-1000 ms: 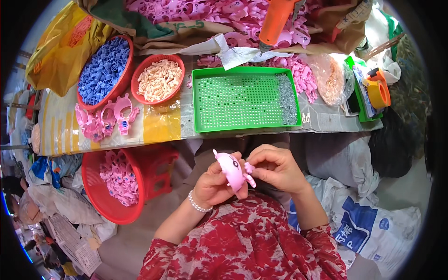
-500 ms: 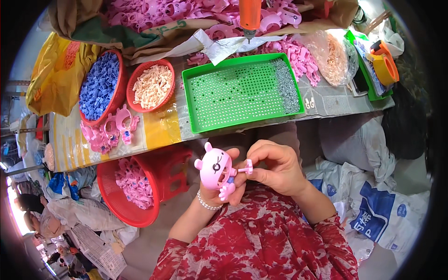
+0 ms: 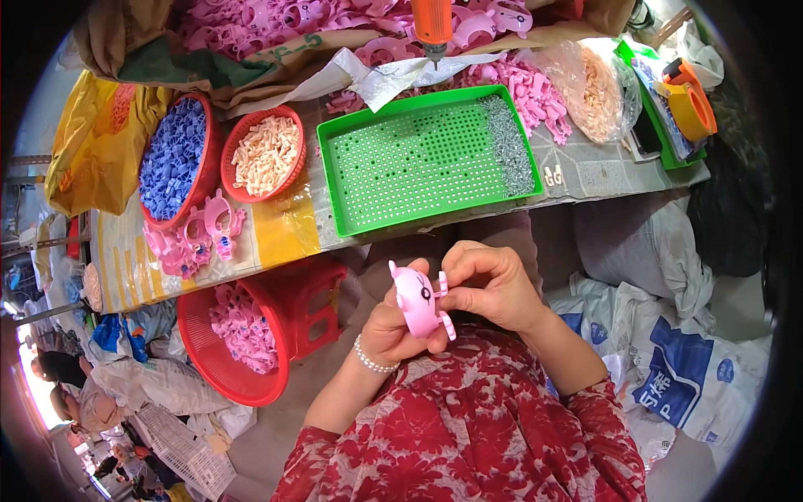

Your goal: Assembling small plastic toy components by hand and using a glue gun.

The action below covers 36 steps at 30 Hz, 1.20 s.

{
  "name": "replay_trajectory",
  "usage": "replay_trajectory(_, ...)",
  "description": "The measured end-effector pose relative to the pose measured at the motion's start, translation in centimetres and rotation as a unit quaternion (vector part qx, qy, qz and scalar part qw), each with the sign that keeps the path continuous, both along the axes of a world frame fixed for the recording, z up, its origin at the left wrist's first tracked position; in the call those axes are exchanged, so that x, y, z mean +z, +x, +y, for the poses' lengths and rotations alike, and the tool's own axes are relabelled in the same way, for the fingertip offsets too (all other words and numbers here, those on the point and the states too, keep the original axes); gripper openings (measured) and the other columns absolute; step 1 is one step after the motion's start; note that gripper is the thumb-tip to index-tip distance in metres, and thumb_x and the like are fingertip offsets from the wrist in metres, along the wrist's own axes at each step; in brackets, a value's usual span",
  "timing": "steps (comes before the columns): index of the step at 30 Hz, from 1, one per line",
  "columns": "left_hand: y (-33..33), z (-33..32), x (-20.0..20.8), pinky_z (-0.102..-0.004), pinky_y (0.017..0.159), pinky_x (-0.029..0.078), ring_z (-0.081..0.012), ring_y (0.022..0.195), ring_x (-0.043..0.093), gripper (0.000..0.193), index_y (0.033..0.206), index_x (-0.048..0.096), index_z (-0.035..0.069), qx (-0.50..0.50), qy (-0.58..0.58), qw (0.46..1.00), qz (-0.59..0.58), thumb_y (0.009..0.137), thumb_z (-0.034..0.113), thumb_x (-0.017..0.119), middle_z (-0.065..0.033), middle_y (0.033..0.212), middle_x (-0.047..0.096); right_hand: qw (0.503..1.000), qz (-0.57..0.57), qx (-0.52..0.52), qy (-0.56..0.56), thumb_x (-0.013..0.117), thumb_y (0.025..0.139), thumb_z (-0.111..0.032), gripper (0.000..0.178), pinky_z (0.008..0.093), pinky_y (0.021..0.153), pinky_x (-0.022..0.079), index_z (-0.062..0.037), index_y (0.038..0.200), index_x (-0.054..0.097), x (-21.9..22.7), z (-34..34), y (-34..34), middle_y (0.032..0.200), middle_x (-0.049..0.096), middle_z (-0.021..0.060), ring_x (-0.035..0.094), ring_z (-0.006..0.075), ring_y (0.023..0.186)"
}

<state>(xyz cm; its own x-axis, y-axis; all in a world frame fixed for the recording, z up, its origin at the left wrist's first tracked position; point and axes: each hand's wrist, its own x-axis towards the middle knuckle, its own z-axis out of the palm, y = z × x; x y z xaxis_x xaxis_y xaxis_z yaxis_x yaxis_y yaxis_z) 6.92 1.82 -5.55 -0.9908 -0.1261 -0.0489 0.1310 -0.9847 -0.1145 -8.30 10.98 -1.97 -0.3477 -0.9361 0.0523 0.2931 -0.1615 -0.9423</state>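
My left hand (image 3: 391,329) is closed round a pink animal-shaped plastic toy shell (image 3: 414,303) with ears and a printed face, tilted on edge above my lap. Against its right side my right hand (image 3: 495,289) pinches a small pink plastic piece (image 3: 442,283). Whether that piece has entered the shell is hidden by the tilt. Another pink limb-like part (image 3: 448,325) sticks out at the shell's lower edge.
Ahead on the table lies a green perforated tray (image 3: 339,205) with small screws at its right end. Red baskets of blue parts (image 3: 173,159) and cream parts (image 3: 266,155) stand left. An orange electric screwdriver (image 3: 432,21) hangs above. Below, a red basket (image 3: 242,389) holds pink pieces.
The shell has turned in my left hand, from facing up to standing on edge, and shifted right. The small pink piece in my right hand now meets the shell's side.
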Motion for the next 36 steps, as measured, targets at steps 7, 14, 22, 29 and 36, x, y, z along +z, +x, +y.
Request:
replay_trajectory(7,0.5,0.1,-2.5,-0.0453,0.079,0.053,-0.0395,0.101,0.059,0.047,0.133,0.044,0.019,-0.051,-0.056,0.997,-0.006,0.088,0.025,0.057,-0.0225,0.125,0.050,0.990,-0.130,0.037,0.031,0.073,0.070,0.005,0.014,0.0245,0.066,0.046,-0.0006,0.079,0.063,0.9,1.0,0.3,0.082,0.057,0.0080,0.058,0.0146,0.075)
replay_trajectory(14,0.4,0.5,-2.1,-0.0406,0.071,0.053,-0.0286,0.086,0.060,0.050,0.120,0.051,0.007,0.006,-0.057,0.997,-0.056,0.078,0.028,0.070,-0.0160,0.102,0.056,0.997,0.058,-0.010,0.043,0.071,0.071,0.004,0.013,0.0273,0.066,0.047,0.0024,0.082,0.066,1.2,1.2,-0.5,0.079,0.065,0.0106,0.060,0.0170,0.074)
replay_trajectory(22,-0.3,0.2,-0.4,-0.0423,0.064,0.055,-0.0294,0.082,0.062,0.046,0.113,0.051,0.000,0.018,-0.111,0.992,-0.057,0.075,0.017,0.072,-0.0160,0.103,0.056,0.990,0.115,-0.005,0.084,0.072,0.068,0.004,0.014,0.0269,0.065,0.046,0.0009,0.080,0.065,1.7,1.7,-0.8,0.077,0.064,0.0078,0.059,0.0159,0.072)
replay_trajectory(29,-0.5,0.2,-0.4,-0.0443,0.072,0.055,-0.0324,0.090,0.062,0.059,0.121,0.049,-0.005,-0.005,-0.106,0.994,-0.032,0.072,0.016,0.075,-0.0185,0.112,0.058,0.985,0.164,-0.036,0.040,0.071,0.072,-0.002,0.009,0.0256,0.060,0.044,-0.0002,0.079,0.066,1.0,1.5,-0.6,0.072,0.063,0.0062,0.059,0.0124,0.066)
replay_trajectory(36,0.4,-0.1,-2.1,-0.0435,0.067,0.054,-0.0325,0.082,0.063,0.073,0.120,0.049,-0.005,-0.059,-0.153,0.986,-0.028,0.070,0.040,0.075,-0.0187,0.106,0.059,0.998,-0.001,-0.004,0.059,0.072,0.073,0.000,0.013,0.0242,0.063,0.042,0.0005,0.074,0.060,1.1,1.8,0.3,0.075,0.059,0.0058,0.054,0.0128,0.069)
